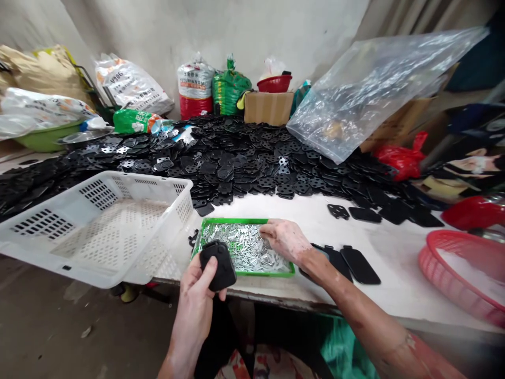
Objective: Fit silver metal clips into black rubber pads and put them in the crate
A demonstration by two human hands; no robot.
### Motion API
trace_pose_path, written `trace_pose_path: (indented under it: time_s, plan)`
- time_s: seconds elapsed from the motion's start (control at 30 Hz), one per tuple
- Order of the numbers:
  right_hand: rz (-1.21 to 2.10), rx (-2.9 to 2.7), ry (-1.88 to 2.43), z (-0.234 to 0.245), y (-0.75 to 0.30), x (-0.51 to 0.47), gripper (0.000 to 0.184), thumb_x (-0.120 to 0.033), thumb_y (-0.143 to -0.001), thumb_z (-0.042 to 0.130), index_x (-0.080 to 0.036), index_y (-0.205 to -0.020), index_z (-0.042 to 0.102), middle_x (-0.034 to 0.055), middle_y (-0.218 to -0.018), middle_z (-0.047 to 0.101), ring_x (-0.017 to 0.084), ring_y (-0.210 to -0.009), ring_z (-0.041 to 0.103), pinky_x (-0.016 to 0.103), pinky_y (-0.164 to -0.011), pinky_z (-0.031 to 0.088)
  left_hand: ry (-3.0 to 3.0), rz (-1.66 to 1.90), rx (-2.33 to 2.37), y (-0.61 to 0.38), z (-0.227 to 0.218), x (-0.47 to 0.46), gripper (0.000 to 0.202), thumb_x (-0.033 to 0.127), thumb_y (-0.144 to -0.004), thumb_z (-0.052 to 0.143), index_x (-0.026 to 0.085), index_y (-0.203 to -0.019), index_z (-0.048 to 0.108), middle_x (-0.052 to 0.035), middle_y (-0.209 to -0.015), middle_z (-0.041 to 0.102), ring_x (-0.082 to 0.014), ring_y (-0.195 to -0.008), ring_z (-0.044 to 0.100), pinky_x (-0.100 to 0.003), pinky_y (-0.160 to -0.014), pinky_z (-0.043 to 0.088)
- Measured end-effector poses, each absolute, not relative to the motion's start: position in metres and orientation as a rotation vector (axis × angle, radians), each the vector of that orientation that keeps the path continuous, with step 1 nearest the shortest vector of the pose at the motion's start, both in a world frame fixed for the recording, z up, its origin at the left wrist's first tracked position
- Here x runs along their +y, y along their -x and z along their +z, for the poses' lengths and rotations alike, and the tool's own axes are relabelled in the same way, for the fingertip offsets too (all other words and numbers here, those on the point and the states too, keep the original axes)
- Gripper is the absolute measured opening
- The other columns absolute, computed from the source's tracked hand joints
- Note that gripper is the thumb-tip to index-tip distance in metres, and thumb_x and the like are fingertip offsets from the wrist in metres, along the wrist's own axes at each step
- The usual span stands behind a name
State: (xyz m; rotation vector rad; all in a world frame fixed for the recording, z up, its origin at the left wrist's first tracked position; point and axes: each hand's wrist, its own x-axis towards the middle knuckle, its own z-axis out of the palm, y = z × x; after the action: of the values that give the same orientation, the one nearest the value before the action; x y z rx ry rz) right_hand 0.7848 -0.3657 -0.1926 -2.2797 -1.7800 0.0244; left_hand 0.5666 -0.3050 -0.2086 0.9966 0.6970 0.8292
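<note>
My left hand (199,289) is closed around a black plastic cover (218,265), with the thumb pressed on its face, in front of the green tray's near left corner. The green tray (252,273) lies at the table's front edge and is filled with small silvery metal pins (246,245). Over the tray's right side, my right hand (284,239) has its fingertips pinched together down at the pins. Whether a pin is between those fingers is too small to see. Right of the tray, flat black plates (360,265) lie on the table, partly behind my right forearm.
A white perforated crate (130,258) stands at the left. A large heap of black plates (236,158) covers the table's back. At the right is a pink basket (442,273). Clear plastic sheeting (366,89), sacks (195,87) and a cardboard box (268,108) stand behind.
</note>
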Motion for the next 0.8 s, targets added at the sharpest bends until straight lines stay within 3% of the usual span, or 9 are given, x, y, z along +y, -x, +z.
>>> trace_pose_path:
  time_s: [0.13, 0.4, 0.6, 0.8]
  plan:
    - [-0.041, -1.845, 2.388, -0.191, -0.786, -0.365, 0.027, -0.020, -0.096, 0.047, -0.020, -0.082, 0.071, 0.0031, -0.084, 0.067, 0.015, -0.076, 0.060, 0.025, -0.066, 0.037, -0.961, 0.839, 0.685, -0.564, -0.207, -0.302, 0.021, 0.036, -0.084, 0.067, 0.017, -0.093, 0.065, 0.0006, -0.072, 0.056, -0.0093, -0.056, 0.047, -0.019, -0.038, 0.034]
    - [-0.059, -1.894, 2.435, -0.185, -0.781, -0.358, 0.021, -0.011, -0.092, 0.048, -0.018, -0.089, 0.068, 0.0071, -0.091, 0.066, 0.018, -0.081, 0.060, 0.027, -0.067, 0.037, -0.910, 0.893, 0.722, -0.563, -0.208, -0.301, 0.021, 0.035, -0.082, 0.070, 0.017, -0.092, 0.066, 0.0000, -0.077, 0.058, -0.0094, -0.058, 0.048, -0.019, -0.039, 0.036]
    - [0.099, -2.145, 2.254, -0.180, -0.756, -0.340, 0.014, -0.027, -0.091, 0.058, -0.018, -0.091, 0.069, 0.0076, -0.098, 0.066, 0.021, -0.091, 0.057, 0.029, -0.070, 0.038, -0.921, 0.887, 0.715, -0.565, -0.210, -0.300, 0.022, 0.035, -0.082, 0.070, 0.016, -0.092, 0.065, -0.0006, -0.078, 0.059, -0.0099, -0.057, 0.049, -0.021, -0.039, 0.037]
    - [-0.054, -2.201, 2.213, -0.193, -0.754, -0.344, 0.015, -0.015, -0.092, 0.052, -0.016, -0.090, 0.066, 0.0085, -0.096, 0.066, 0.022, -0.090, 0.054, 0.033, -0.075, 0.034, -0.950, 0.864, 0.703, -0.566, -0.213, -0.302, 0.021, 0.036, -0.084, 0.066, 0.017, -0.094, 0.063, 0.0001, -0.076, 0.057, -0.0105, -0.058, 0.048, -0.020, -0.040, 0.036]
